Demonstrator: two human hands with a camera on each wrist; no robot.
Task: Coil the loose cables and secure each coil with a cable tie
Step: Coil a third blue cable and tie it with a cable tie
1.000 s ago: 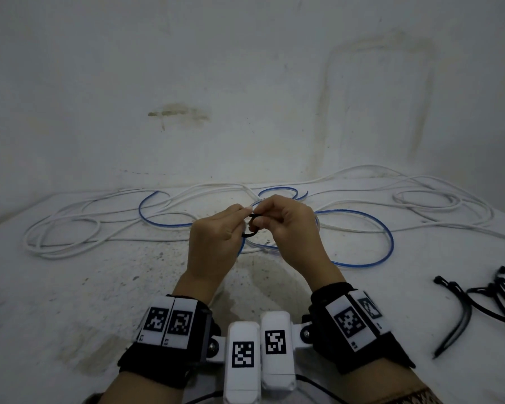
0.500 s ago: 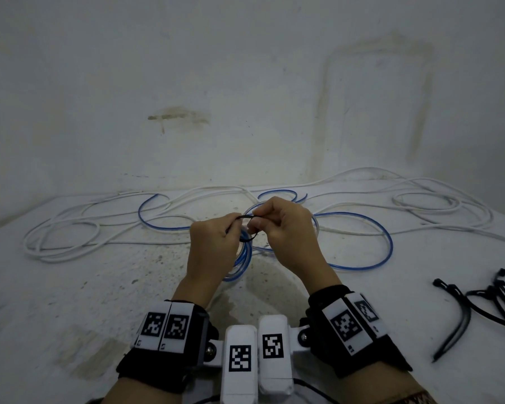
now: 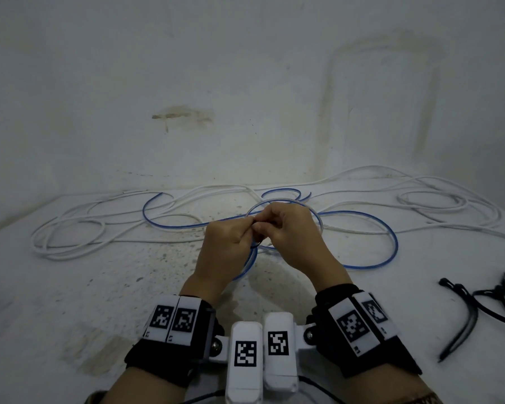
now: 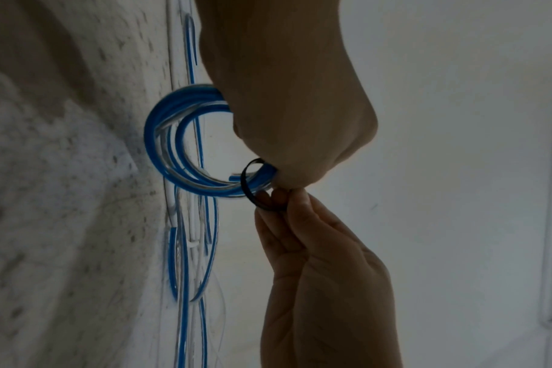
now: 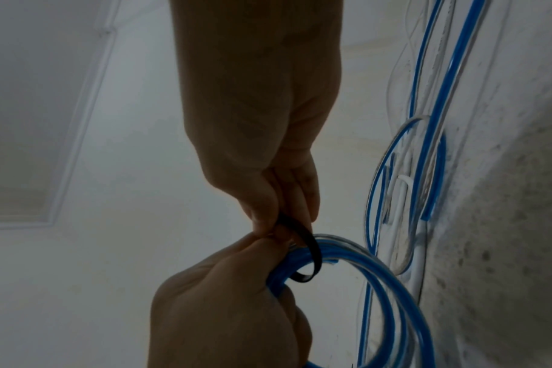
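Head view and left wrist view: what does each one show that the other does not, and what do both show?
Only the head view shows the white cables spread on the table and the spare black ties at the right. Only the left wrist view shows the black tie looped loosely around the blue coil. Both show the left hand gripping the coil and the right hand pinching the tie.
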